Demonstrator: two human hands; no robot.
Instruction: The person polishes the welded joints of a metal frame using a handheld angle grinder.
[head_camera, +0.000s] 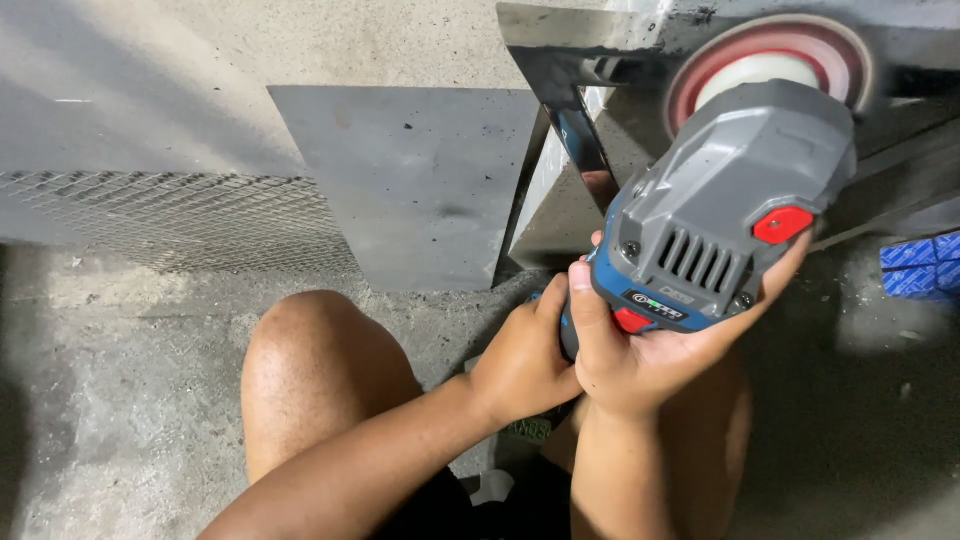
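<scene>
A grey and blue angle grinder (735, 205) with a red button on top is gripped in both my hands. My right hand (660, 350) wraps under its body near the red switch. Close beside it, my left hand (525, 360) holds the lower end of the tool. The grinder's round red-and-white disc (768, 62) is blurred and sits against a shiny metal piece (580, 130) that leans at the wall. My bare knee (310, 360) is below left of the hands.
A flat grey metal plate (420, 185) leans against the concrete wall. A strip of metal mesh (170, 215) runs along the wall on the left. A blue patterned object (920, 265) lies at the right edge. The floor is rough concrete (120, 400).
</scene>
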